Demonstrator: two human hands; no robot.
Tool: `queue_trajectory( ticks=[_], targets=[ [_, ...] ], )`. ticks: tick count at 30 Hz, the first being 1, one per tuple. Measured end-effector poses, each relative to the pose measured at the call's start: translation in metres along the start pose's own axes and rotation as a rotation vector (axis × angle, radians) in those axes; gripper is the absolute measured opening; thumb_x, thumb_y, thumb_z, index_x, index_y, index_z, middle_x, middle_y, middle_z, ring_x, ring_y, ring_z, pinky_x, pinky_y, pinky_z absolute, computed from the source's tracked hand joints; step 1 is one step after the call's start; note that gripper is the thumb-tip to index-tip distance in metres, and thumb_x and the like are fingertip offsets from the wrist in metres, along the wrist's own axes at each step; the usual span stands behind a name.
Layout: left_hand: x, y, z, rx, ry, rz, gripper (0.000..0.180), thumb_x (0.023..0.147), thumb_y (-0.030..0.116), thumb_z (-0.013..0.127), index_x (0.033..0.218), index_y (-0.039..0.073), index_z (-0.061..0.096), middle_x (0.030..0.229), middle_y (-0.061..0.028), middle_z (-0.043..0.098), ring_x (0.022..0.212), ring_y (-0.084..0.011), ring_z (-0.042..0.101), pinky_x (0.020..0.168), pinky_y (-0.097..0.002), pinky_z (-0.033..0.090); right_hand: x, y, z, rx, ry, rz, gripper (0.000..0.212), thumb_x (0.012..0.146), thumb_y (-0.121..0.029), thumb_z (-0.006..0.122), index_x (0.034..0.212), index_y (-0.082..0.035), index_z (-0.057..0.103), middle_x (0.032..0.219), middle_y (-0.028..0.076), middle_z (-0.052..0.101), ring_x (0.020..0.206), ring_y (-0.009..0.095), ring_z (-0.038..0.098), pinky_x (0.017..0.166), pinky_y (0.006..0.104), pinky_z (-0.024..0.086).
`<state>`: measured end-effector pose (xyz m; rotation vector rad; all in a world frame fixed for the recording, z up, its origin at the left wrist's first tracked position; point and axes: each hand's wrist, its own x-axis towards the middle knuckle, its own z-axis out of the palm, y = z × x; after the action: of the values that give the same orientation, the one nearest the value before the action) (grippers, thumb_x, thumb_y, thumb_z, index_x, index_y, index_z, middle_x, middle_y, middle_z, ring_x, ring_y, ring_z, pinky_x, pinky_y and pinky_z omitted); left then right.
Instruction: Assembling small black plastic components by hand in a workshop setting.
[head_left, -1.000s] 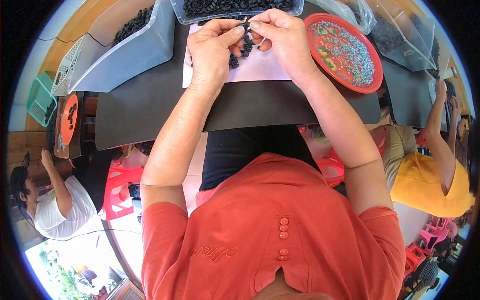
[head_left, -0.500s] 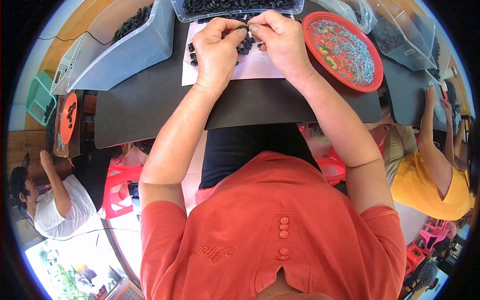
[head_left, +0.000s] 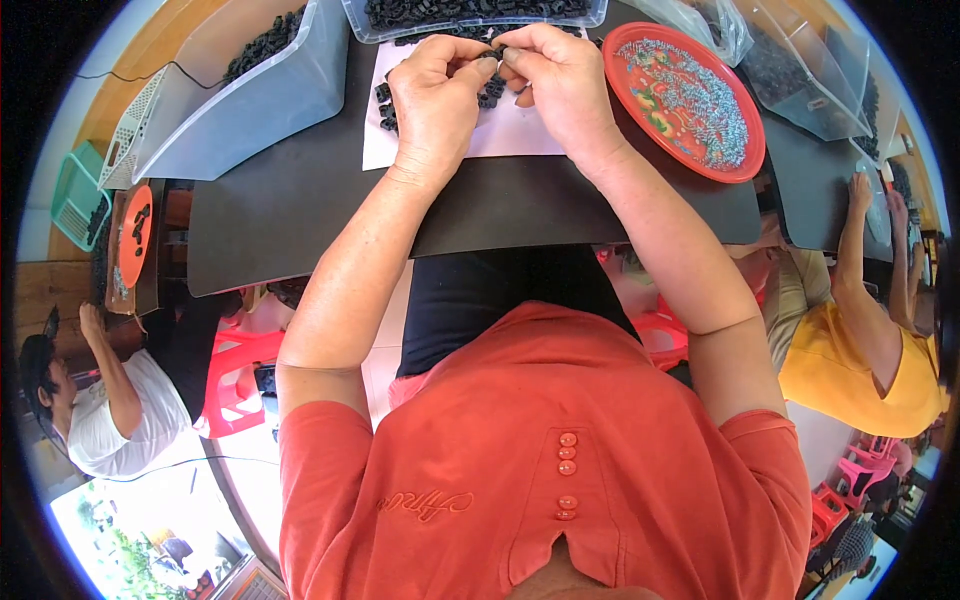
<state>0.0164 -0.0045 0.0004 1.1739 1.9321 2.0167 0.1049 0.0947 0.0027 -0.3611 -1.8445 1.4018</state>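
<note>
My left hand (head_left: 435, 105) and my right hand (head_left: 568, 98) meet over a white sheet (head_left: 520, 142) on the dark table. Both are closed, thumb against forefinger, on a small black plastic part (head_left: 494, 54) between their fingertips. Fingers hide most of that part, so its exact kind is not plain. Several loose black plastic pieces (head_left: 388, 108) lie on the sheet beside my left hand, and more show beneath the fingertips. To the right of my right hand is a red plate (head_left: 640, 140) holding many small silvery metal pieces (head_left: 725, 128), perhaps screws or pins.
A clear bin (head_left: 480, 33) of black parts stands beyond my hands. Larger translucent bins stand at the left (head_left: 250, 110) and right (head_left: 815, 112), with a plastic bag (head_left: 735, 42) near the plate. People in white (head_left: 135, 420) and yellow (head_left: 850, 370) sit at either side.
My right hand's fingers have shifted slightly at the black part, and its lower fingers are curled a little differently. My left hand stays almost in place.
</note>
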Motion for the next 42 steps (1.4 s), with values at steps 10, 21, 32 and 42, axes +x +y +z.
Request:
queue_trajectory(
  ticks=[10, 21, 32, 42],
  targets=[
    [-0.001, -0.009, 0.0, 0.132, -0.024, 0.106, 0.011, 0.081, 0.001, 0.068, 0.092, 0.0, 0.068, 0.074, -0.0007, 0.063, 0.061, -0.0041, 0.053, 0.05, -0.0195, 0.044, 0.001, 0.013, 0.006, -0.324, 0.172, -0.261, 0.01, 0.077, -0.009, 0.062, 0.08, -0.001, 0.067, 0.07, 0.018, 0.065, 0.063, 0.034, 0.064, 0.06, 0.0405, 0.05],
    [-0.005, -0.005, 0.003, 0.158, 0.032, 0.134, 0.009, 0.074, -0.003, 0.067, 0.083, -0.002, 0.066, 0.076, -0.0092, 0.062, 0.066, -0.0169, 0.059, 0.063, -0.0288, 0.048, -0.002, 0.016, 0.013, -0.632, 0.258, -0.615, 0.008, 0.068, -0.007, 0.061, 0.073, -0.003, 0.056, 0.069, 0.015, 0.06, 0.062, 0.034, 0.06, 0.055, 0.0424, 0.048],
    [-0.006, 0.0, 0.004, 0.033, 0.064, -0.045, 0.006, 0.074, -0.003, 0.066, 0.081, -0.004, 0.066, 0.069, -0.006, 0.062, 0.062, -0.0116, 0.055, 0.059, -0.0269, 0.046, -0.005, 0.018, 0.013, -0.589, 0.213, -0.663, 0.012, 0.076, 0.005, 0.062, 0.088, 0.001, 0.061, 0.077, 0.015, 0.063, 0.068, 0.031, 0.064, 0.059, 0.0349, 0.051],
    [0.001, 0.003, -0.001, -0.247, 0.025, -0.271, 0.008, 0.082, -0.002, 0.065, 0.09, -0.004, 0.068, 0.077, -0.0055, 0.065, 0.064, -0.0099, 0.058, 0.058, -0.0221, 0.048, -0.004, 0.014, 0.015, -0.48, 0.142, -0.571, 0.028, 0.068, 0.0, 0.068, 0.094, -0.001, 0.06, 0.081, 0.011, 0.059, 0.072, 0.027, 0.061, 0.06, 0.0343, 0.05]
  ],
)
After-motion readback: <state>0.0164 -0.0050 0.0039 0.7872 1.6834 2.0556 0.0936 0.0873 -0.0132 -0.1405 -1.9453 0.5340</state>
